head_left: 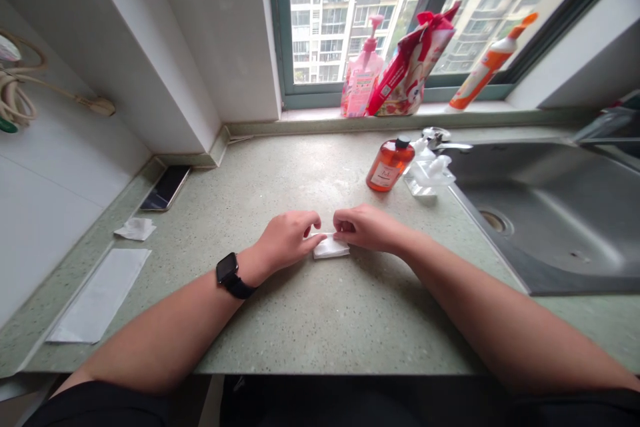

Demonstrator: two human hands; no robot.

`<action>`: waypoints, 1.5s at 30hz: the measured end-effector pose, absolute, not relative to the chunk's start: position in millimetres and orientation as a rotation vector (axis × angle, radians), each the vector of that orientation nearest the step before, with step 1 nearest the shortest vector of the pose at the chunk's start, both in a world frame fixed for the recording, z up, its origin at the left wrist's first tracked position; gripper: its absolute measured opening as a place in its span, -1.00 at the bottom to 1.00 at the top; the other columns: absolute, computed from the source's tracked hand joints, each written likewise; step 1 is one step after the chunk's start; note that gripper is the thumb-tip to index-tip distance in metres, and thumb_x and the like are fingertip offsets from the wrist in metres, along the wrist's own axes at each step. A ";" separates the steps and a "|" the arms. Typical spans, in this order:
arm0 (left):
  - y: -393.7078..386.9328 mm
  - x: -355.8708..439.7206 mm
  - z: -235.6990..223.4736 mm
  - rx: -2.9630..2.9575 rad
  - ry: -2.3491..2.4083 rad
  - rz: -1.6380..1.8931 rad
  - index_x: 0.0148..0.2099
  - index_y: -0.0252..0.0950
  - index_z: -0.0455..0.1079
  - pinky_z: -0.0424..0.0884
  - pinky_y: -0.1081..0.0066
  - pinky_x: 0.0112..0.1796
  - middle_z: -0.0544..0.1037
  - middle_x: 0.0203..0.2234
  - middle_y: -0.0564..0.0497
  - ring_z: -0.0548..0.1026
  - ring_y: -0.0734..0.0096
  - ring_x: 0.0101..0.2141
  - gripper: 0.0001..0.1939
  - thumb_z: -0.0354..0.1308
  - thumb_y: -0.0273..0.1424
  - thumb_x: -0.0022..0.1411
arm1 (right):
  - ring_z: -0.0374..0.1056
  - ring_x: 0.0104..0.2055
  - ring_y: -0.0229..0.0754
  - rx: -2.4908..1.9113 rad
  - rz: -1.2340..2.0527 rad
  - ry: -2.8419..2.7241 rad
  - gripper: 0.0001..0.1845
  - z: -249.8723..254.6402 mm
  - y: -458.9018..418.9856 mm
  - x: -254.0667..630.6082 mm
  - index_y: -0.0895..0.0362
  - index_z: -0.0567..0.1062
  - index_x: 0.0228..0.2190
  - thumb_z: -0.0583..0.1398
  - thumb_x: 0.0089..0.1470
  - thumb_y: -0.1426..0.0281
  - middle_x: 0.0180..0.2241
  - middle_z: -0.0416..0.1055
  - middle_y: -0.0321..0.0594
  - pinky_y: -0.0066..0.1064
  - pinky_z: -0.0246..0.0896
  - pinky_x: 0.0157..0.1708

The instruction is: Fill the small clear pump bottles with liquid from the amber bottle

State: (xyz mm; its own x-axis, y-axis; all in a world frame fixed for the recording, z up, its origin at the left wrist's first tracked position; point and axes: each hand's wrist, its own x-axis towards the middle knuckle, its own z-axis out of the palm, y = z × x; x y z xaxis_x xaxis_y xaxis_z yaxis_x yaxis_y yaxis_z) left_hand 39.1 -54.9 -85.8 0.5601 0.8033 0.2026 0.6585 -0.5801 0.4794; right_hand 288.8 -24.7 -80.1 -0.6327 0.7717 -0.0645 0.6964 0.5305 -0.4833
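Observation:
A small folded white tissue (331,248) lies on the speckled green countertop (300,320), between my two hands. My left hand (290,237), with a black watch on its wrist, comes in from the left. Its thumb tip touches the tissue's upper left edge, while the curled index finger stays apart above it. From the other side, my right hand (367,227) has its fingers bent and its thumb and fingertips closed on the tissue's upper right edge. The hand partly hides that edge.
An orange bottle (387,165) stands beyond my right hand, beside a clear plastic package (427,173). The sink (555,213) is at right. A phone (167,187), a crumpled paper piece (136,229) and a flat white packet (100,295) lie left. Pink pump bottle (361,83) on the sill.

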 end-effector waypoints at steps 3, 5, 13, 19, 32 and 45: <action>-54.4 39.9 -89.2 2.566 1.044 0.535 -0.11 -0.22 0.50 0.38 0.33 -0.19 0.60 -0.31 0.04 0.52 0.28 -0.27 -0.85 0.36 -0.28 0.43 | 0.22 -0.46 -0.30 -1.226 0.707 -2.656 -0.89 -79.2 -24.0 290.7 0.07 0.54 -0.36 0.37 0.19 0.42 -0.48 0.47 -0.37 -0.40 0.01 -0.38; -53.5 40.8 -91.7 2.603 0.959 0.475 -0.13 -0.23 0.50 0.37 0.32 -0.19 0.60 -0.29 0.03 0.52 0.28 -0.26 -0.83 0.39 -0.28 0.40 | 0.22 -0.47 -0.30 -1.211 0.701 -2.693 -0.88 -77.0 -23.5 292.5 0.07 0.55 -0.38 0.38 0.18 0.42 -0.49 0.48 -0.37 -0.41 0.01 -0.39; -52.9 41.6 -95.1 2.600 0.880 0.376 -0.13 -0.23 0.49 0.37 0.29 -0.18 0.59 -0.26 0.01 0.51 0.24 -0.23 -0.74 0.45 -0.21 0.36 | 0.30 -0.46 -0.30 -1.143 0.744 -2.767 -0.90 -71.9 -23.8 295.7 0.07 0.60 -0.37 0.38 0.20 0.38 -0.46 0.56 -0.33 -0.41 0.08 -0.39; -53.5 41.4 -97.2 2.629 0.888 0.393 -0.11 -0.22 0.47 0.36 0.30 -0.18 0.60 -0.25 0.01 0.52 0.22 -0.24 -0.67 0.51 -0.20 0.30 | 0.28 -0.52 -0.28 -1.030 0.400 -2.452 -0.75 -78.9 -14.4 309.8 0.06 0.57 -0.40 0.30 0.32 0.23 -0.54 0.48 -0.35 -0.38 0.17 -0.42; -51.2 39.0 -84.0 2.382 0.992 1.011 -0.27 -0.24 0.39 0.30 0.34 -0.31 0.47 -0.45 0.06 0.39 0.36 -0.42 -0.61 0.00 -0.15 0.60 | 0.20 0.46 0.25 -1.308 -0.111 -1.495 -0.09 -99.3 30.0 357.1 -0.02 0.13 0.41 0.33 0.20 0.03 0.38 0.20 0.12 0.31 0.17 0.42; -31.5 32.1 -100.2 1.788 1.200 1.372 0.08 -0.21 0.41 0.53 0.23 -0.09 0.56 -0.22 -0.03 0.56 0.27 -0.19 -0.59 0.02 0.01 0.59 | 0.44 0.22 0.13 -1.219 0.218 -1.505 0.00 -101.1 19.8 334.3 -0.11 0.10 0.46 0.39 0.16 0.07 0.36 0.28 0.09 0.11 0.55 0.17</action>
